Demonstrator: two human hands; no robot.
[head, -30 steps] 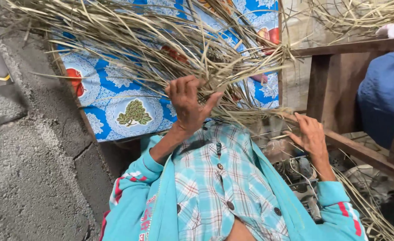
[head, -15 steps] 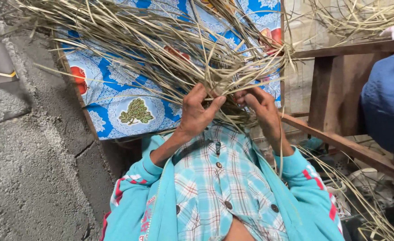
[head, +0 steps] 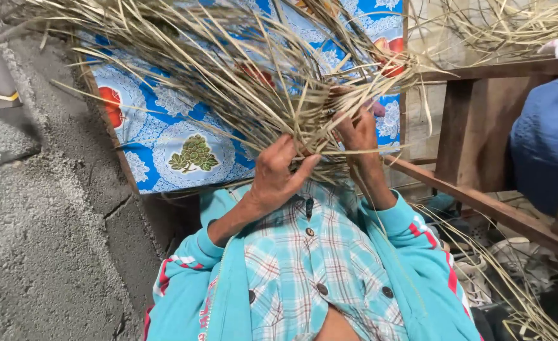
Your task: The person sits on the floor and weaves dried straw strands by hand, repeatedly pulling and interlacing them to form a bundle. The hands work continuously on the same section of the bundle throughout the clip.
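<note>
A big bundle of dry, pale straw strips (head: 228, 76) fans out in front of me, over a blue patterned cloth (head: 178, 139). My left hand (head: 279, 177) grips the gathered base of the strips from below, thumb pressed across them. Just to its right, my right hand (head: 358, 129) closes on the same bundle a little higher, fingers buried in the strips. Both sleeves are turquoise, over a checked shirt (head: 317, 265).
Rough concrete blocks (head: 45, 240) fill the left side. A brown wooden frame (head: 481, 126) stands on the right, with more straw (head: 506, 25) above it and a blue fabric shape (head: 547, 139) at the far right. Loose strips and shoes (head: 481, 278) lie below.
My right hand has come up from the wooden rail at the right and joined the left on the bundle. Both hands have risen with the straw.
</note>
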